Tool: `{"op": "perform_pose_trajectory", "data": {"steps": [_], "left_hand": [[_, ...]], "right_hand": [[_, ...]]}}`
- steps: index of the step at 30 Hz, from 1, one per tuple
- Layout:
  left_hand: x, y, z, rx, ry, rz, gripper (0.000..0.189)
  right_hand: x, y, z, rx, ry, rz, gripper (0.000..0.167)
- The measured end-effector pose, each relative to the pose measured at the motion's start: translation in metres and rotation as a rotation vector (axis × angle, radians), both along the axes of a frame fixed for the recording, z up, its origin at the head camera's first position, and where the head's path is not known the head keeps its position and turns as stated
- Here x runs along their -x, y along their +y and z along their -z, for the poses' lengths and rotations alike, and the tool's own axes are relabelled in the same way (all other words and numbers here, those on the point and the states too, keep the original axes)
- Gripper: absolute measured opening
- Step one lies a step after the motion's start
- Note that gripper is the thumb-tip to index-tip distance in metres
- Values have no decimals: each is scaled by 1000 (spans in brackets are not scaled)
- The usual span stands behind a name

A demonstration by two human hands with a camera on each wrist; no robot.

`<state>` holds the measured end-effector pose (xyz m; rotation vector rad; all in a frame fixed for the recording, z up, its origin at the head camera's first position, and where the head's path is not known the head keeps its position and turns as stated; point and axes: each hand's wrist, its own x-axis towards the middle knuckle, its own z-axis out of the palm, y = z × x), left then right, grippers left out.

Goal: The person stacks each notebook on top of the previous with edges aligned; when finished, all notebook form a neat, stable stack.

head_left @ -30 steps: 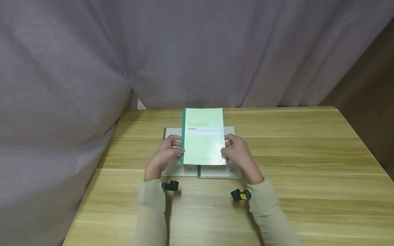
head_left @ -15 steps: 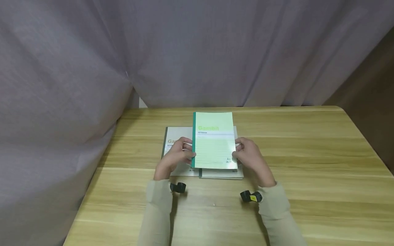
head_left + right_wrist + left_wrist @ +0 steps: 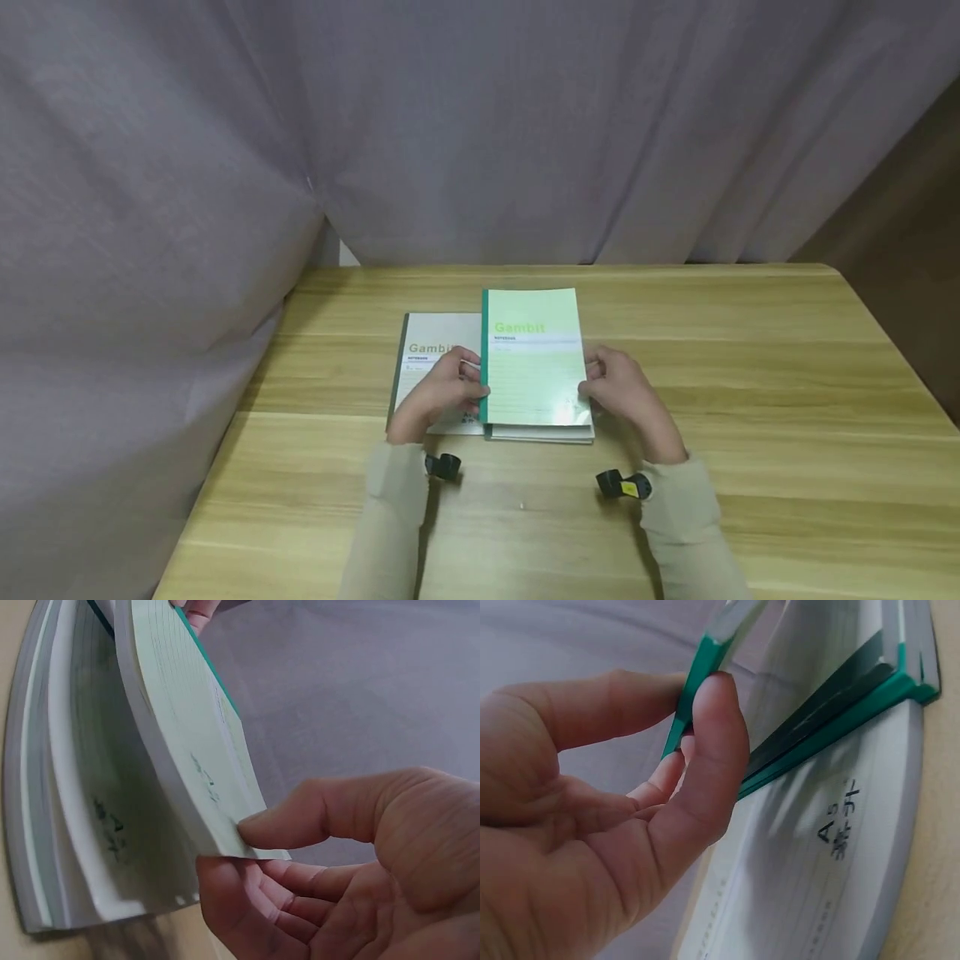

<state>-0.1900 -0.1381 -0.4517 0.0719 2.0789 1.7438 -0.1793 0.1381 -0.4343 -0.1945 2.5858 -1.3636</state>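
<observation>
A pale green notebook [image 3: 532,367] with a green spine is held between both hands, a little above a stack of notebooks [image 3: 112,825]. My left hand [image 3: 448,387] pinches its spine edge, thumb on top and fingers beneath, as the left wrist view shows. On the opposite edge, near the lower corner, my right hand [image 3: 618,385] pinches the cover and pages the same way. Left of the stack lies a whitish notebook [image 3: 431,333] with a dark spine, partly behind my left hand. The held notebook hides most of the stack in the head view.
Everything lies on a wood-grain table [image 3: 750,400]. A grey curtain [image 3: 480,125] hangs behind its far edge and down the left side. Black wrist cameras sit at both sleeve cuffs, over the table's near part.
Both hands have carried the green notebook to the right and slightly nearer, from across the two piles to over the right stack. More of the left notebook now shows.
</observation>
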Motion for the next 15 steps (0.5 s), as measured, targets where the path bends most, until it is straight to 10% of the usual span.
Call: {"op": "perform_pose_trajectory", "data": {"steps": [15], "left_hand": [[-5,4,10,139,17,32,38]], "right_hand": [[-6,2,13,-23,-74,-22,42]]}}
